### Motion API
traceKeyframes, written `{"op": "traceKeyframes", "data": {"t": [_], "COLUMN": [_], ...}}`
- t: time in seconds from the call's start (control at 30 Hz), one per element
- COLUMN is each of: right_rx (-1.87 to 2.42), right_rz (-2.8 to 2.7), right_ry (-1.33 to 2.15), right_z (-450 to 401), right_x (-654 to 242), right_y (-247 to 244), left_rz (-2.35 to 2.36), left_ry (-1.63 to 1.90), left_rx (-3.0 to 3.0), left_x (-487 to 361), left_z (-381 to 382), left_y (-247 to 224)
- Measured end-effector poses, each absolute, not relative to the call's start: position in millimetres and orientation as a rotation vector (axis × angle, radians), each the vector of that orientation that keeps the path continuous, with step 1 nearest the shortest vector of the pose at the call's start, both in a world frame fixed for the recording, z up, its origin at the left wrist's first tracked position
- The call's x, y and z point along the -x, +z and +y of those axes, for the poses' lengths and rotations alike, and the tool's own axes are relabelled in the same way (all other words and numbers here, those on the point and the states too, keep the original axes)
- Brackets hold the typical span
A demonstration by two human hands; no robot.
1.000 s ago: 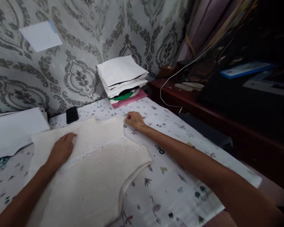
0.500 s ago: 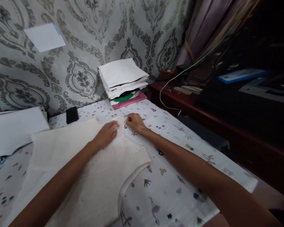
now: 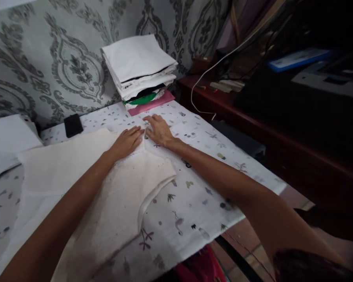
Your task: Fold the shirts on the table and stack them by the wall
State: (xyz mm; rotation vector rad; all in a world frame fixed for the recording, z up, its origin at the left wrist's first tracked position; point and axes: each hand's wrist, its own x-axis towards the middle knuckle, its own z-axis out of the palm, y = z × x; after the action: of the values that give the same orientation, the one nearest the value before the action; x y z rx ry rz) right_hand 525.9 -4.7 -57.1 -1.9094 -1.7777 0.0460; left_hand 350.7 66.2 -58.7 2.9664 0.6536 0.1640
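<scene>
A cream sleeveless garment lies spread over the patterned sheet, with its curved armhole edge toward the lower right. My left hand rests flat on its upper part, fingers stretched out and close together. Just right of those fingertips, my right hand is at the garment's far edge. Its index finger reaches out apart from the thumb, and nothing shows between them. My left forearm covers part of the cloth.
Beyond my hands stands a stack of folded cloth against the wall. A black phone and white folded material lie to the left. On the right, a white cable hangs by dark red furniture.
My right hand has gone from a closed pinch at the garment's edge to extended fingers. My left hand stays flat on the cloth. The view has shifted right and down.
</scene>
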Motion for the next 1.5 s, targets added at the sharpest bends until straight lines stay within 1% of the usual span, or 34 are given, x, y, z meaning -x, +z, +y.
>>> {"op": "traceKeyframes", "data": {"t": [0.1, 0.23, 0.33, 0.43, 0.57, 0.63, 0.7, 0.77, 0.87, 0.97, 1.03, 1.13, 1.2, 1.27, 1.33, 1.5], "right_rx": [1.933, 1.953, 1.874, 1.738, 1.485, 1.383, 1.378, 1.472, 1.66, 1.745, 1.806, 1.893, 1.806, 1.677, 1.645, 1.93], "right_rz": [-1.912, -1.798, -1.778, -1.812, -1.776, -1.73, -1.701, -1.731, -1.843, -1.931, -1.981, -1.956, -1.966, -2.051, -2.148, -2.169], "right_ry": [0.099, 0.305, 0.586, 0.907, 1.304, 1.391, 1.36, 1.243, 1.018, 0.908, 0.838, 0.582, 0.405, 0.283, 0.2, 0.1], "right_z": [-20, -63, -103, -131, -136, -131, -126, -125, -130, -136, -138, -128, -111, -86, -56, 2], "right_x": [-526, -534, -543, -547, -549, -549, -548, -547, -546, -547, -546, -533, -516, -496, -478, -462], "right_y": [-51, -37, -26, -20, -20, -21, -21, -20, -19, -18, -18, -17, -16, -17, -21, -52], "left_rz": [0.764, 0.7, 0.631, 0.655, 0.784, 0.834, 0.857, 0.839, 0.727, 0.652, 0.702, 0.851, 0.952, 1.035, 1.097, 1.303], "left_ry": [0.253, 0.327, 0.234, 0.063, 0.016, 0.081, 0.154, 0.164, 0.067, 0.001, 0.119, 0.432, 0.502, 0.407, 0.254, 0.007], "left_rx": [-2.995, -2.874, -2.827, -2.904, -2.855, -2.749, -2.651, -2.572, -2.525, -2.491, -2.507, -2.667, -2.76, -2.8, -2.806, -2.728], "left_x": [-346, -333, -323, -315, -305, -301, -298, -297, -300, -301, -299, -292, -288, -285, -283, -257], "left_z": [47, -12, -60, -93, -103, -102, -102, -105, -109, -104, -91, -65, -48, -37, -32, -16], "left_y": [-45, -19, -12, -17, -17, -10, -4, -1, -2, -4, -7, -20, -32, -43, -49, -50]}}
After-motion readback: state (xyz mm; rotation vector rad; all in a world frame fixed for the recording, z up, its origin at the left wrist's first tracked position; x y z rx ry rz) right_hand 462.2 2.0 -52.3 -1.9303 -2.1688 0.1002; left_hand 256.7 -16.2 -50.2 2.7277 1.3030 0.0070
